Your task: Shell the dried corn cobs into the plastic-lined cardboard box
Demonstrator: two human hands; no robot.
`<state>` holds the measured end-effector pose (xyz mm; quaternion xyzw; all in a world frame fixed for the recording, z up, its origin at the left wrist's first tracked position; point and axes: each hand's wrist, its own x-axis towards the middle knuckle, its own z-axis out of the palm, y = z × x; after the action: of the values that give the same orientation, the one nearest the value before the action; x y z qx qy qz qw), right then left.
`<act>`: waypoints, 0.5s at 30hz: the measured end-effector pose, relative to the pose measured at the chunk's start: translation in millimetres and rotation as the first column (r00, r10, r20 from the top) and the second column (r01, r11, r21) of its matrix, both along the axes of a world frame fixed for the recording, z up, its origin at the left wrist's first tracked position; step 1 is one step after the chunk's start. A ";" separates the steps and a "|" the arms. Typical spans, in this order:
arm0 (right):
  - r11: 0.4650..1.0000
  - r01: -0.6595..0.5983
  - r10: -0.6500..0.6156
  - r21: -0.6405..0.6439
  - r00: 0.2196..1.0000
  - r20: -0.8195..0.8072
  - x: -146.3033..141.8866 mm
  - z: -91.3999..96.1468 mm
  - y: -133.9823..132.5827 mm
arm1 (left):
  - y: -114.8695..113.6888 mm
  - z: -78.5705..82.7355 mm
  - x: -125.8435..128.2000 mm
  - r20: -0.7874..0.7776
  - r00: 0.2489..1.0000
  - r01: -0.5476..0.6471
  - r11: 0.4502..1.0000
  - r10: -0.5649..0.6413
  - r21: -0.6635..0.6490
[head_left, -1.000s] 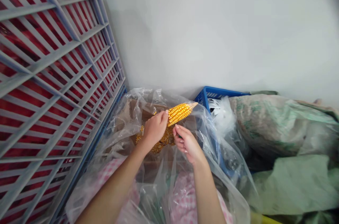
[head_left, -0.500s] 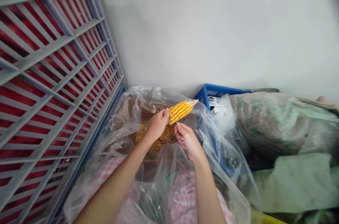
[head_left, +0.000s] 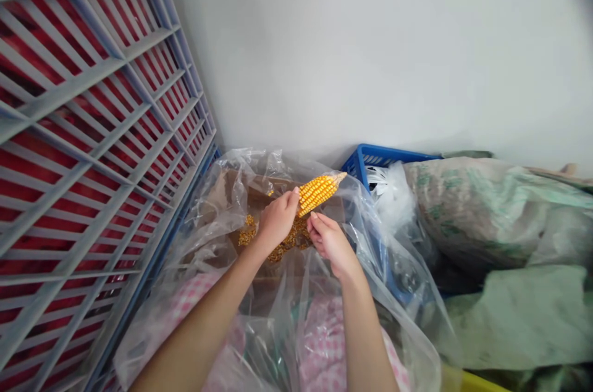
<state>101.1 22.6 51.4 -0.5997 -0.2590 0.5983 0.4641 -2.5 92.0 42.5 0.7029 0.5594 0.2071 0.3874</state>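
I'm gripping the stiff, light corn cob (head_left: 317, 193) at its lower end in my left hand (head_left: 278, 221); my right hand (head_left: 330, 242) is curling just beneath, contact unclear; loose kernels (head_left: 248, 236) are lying below.

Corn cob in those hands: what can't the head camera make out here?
Lower end of the corn cob: hidden by the left hand.
Contact: the cob's edge hides whether the right hand's fingers touch it.
Loose kernels: partly hidden by both hands, so their number is unclear.
Inside the blue crate: hidden by the clear plastic bag and the sack.
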 end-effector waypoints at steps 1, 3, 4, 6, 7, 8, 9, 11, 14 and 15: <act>1.000 0.002 -0.002 0.000 1.000 0.004 0.4 -0.1 0.0 | -0.5 0.5 0.4 -0.014 1.000 -0.001 1.000 0.001 0.000; 1.000 -0.003 0.003 0.003 1.000 0.001 1.3 0.6 0.1 | -1.3 1.9 0.3 -0.003 1.000 0.014 1.000 -0.014 0.008; 1.000 -0.007 0.007 0.003 1.000 -0.005 1.7 1.2 0.0 | -1.7 2.9 -0.1 0.010 0.999 0.032 0.999 -0.032 0.018; 1.000 -0.014 0.014 -0.003 1.000 -0.021 2.4 3.0 -0.3 | -2.8 5.1 -1.7 0.020 0.997 0.080 0.995 -0.081 0.056; 1.000 -0.017 0.016 -0.007 0.999 -0.029 2.8 3.9 -0.6 | -3.5 6.2 -2.6 0.011 0.994 0.105 0.991 -0.106 0.080; 1.000 -0.019 0.019 -0.011 0.999 -0.034 3.1 4.5 -0.9 | -4.2 7.1 -3.3 -0.004 0.992 0.125 0.987 -0.125 0.103; 1.000 -0.022 0.021 -0.014 0.999 -0.036 3.4 4.9 -1.2 | -4.9 7.9 -3.8 -0.021 0.991 0.135 0.983 -0.134 0.123; 1.000 -0.022 0.021 -0.019 0.999 -0.028 3.8 4.6 -1.7 | -6.1 9.1 -3.8 -0.065 0.989 0.145 0.978 -0.137 0.147; 0.999 -0.009 0.009 -0.035 1.000 -0.004 3.5 2.7 -1.7 | -7.0 10.1 -1.7 -0.167 0.979 0.144 0.977 -0.118 0.157; 0.999 -0.006 0.006 -0.039 1.000 0.001 3.1 2.0 -1.5 | -7.1 10.2 -0.7 -0.202 0.973 0.144 0.977 -0.111 0.156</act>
<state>104.2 21.1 53.4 -0.6083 -0.2493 0.6042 0.4503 -3.2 84.9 52.7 0.7846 0.5281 0.1598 0.2828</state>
